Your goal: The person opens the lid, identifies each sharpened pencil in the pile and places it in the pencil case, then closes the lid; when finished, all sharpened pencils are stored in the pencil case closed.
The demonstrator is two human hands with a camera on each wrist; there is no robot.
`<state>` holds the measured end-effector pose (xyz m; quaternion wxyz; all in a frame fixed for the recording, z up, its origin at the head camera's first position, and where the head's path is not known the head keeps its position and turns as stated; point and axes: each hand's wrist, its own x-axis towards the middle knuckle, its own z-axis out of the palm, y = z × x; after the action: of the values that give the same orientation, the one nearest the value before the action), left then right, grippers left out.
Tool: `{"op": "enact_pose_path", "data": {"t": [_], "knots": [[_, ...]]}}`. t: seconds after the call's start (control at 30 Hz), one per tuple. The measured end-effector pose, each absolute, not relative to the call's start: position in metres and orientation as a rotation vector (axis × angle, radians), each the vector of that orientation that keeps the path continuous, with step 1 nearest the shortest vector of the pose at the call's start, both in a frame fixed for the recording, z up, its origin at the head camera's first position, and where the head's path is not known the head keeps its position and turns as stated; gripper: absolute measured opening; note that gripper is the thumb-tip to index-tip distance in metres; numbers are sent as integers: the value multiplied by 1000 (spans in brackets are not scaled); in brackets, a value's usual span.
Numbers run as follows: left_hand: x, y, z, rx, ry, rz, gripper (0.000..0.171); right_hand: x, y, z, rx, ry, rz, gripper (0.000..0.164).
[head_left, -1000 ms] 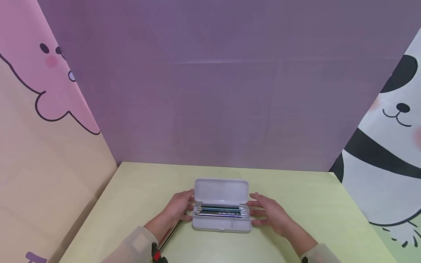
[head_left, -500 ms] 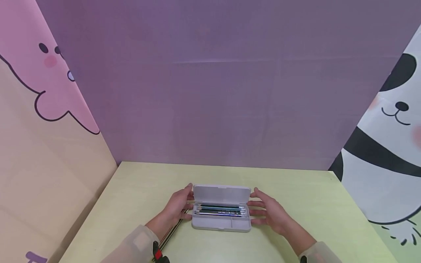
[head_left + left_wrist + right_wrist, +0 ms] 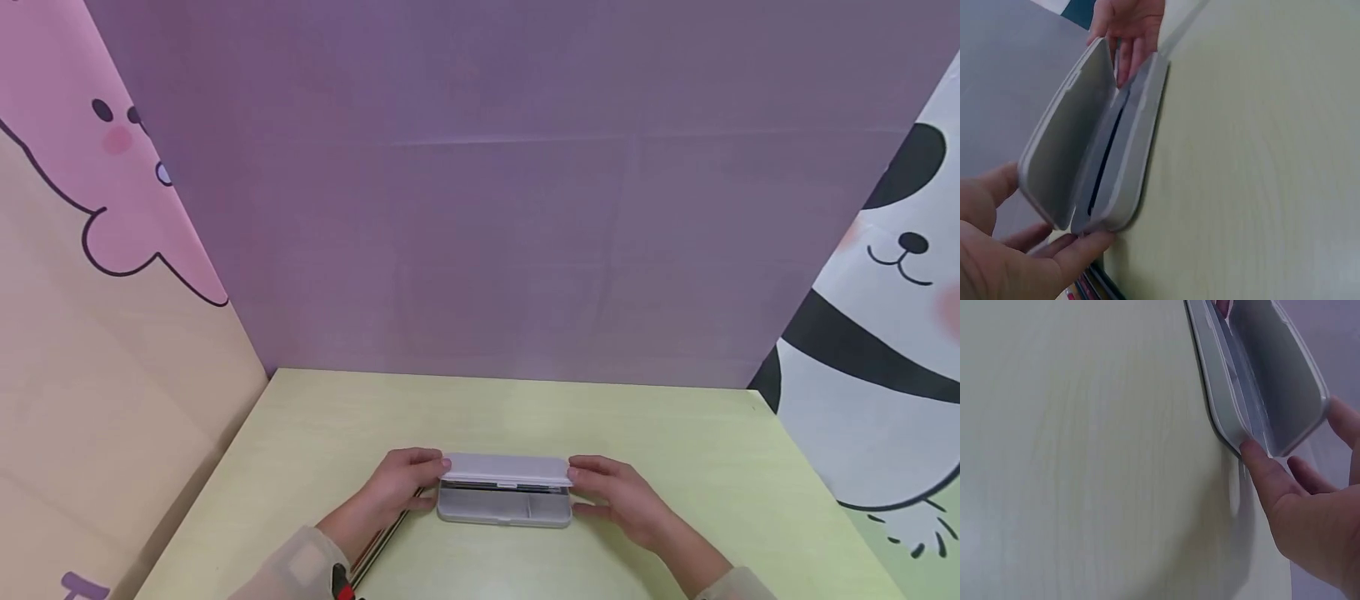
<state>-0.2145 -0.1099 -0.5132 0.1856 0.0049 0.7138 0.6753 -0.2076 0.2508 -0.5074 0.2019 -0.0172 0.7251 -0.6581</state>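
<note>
In the head view, a pale grey pencil case (image 3: pixel 505 504) lies on the table, its hinged lid (image 3: pixel 506 467) tilted partway down over the base. The lid mostly hides the pencils inside; a dark strip of them shows beneath its edge. My left hand (image 3: pixel 402 483) is at the case's left end. Its thumb touches the lid's corner in the left wrist view, with extended fingers (image 3: pixel 1082 253) by the base. At the opposite end, my right hand (image 3: pixel 615 496) touches the lid's corner with its thumb, and an extended finger (image 3: pixel 1260 465) meets the base's corner in the right wrist view.
Several loose pencils (image 3: pixel 386 542) lie on the light yellow table (image 3: pixel 675 442), partly under my left forearm. A purple panel (image 3: pixel 510 208) rises behind the table. Printed cartoon panels stand at both sides, with a panda (image 3: pixel 892 333) on the right.
The lid has swung from standing upright down toward the base, covering the pencils. Both hands have shifted with it, thumbs coming forward and down, while the base has stayed in place.
</note>
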Motion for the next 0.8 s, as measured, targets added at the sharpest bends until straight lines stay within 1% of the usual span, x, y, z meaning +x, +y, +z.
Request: {"op": "enact_pose_path", "data": {"t": [0.13, 0.47, 0.63, 0.8], "knots": [[-210, -113, -514, 129, 2156, 1769, 63, -205, 254, -509, -149, 2080, -1771, 70], [-212, -111, -518, 407, 2582, 1298, 67, -202, 253, -513, -414, 2476, -1451, 69], [-210, -109, -516, 469, 2668, 1202, 68, -200, 250, -509, -479, 2640, -1227, 71], [-209, -106, -514, 466, 2692, 1180, 69, -200, 248, -506, -518, 2711, -1104, 72]]}}
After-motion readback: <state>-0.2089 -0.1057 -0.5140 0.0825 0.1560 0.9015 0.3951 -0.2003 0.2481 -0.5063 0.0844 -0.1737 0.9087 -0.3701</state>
